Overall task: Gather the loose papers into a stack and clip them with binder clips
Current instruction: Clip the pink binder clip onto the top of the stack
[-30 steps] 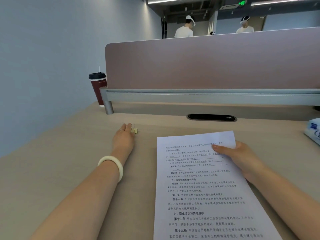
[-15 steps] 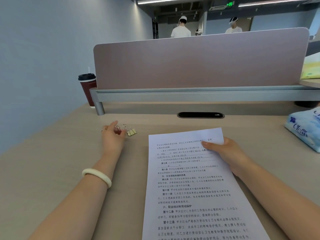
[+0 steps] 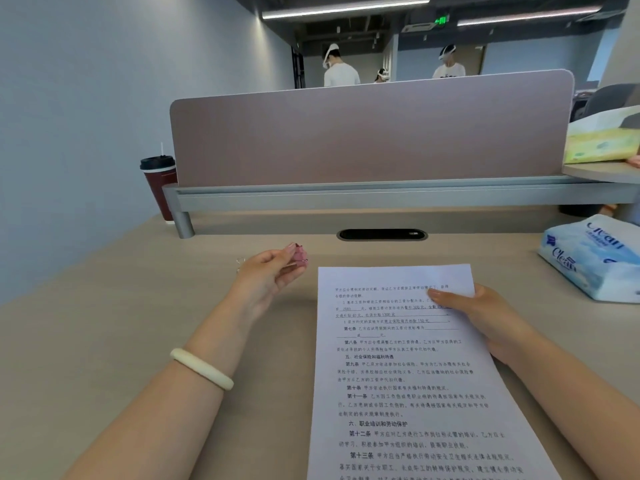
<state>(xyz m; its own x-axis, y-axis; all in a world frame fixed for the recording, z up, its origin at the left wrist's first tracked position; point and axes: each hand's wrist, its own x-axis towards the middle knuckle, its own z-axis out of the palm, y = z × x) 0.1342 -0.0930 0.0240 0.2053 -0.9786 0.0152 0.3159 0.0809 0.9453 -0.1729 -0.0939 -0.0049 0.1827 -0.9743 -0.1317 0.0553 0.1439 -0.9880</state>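
Papers [image 3: 408, 375] cut off below, right hand [image 3: 485, 317] pinning; left hand [image 3: 270, 275] pinching blurred pink clip [image 3: 299, 254].

Blue "Clean" lettering on the tissue pack [image 3: 593, 258], printed Chinese contract clauses on the top sheet [image 3: 408, 375] — headings 第七条 to 第十三条, figure 150元, green exit sign [image 3: 442, 19] — unreadable

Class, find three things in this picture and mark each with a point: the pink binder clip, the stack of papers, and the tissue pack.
pink binder clip [image 3: 298, 253], head view, on the clip's body pinched in the left hand's fingertips.
stack of papers [image 3: 408, 375], head view, on the printed top sheet.
tissue pack [image 3: 594, 258], head view, on its blue wrapper.
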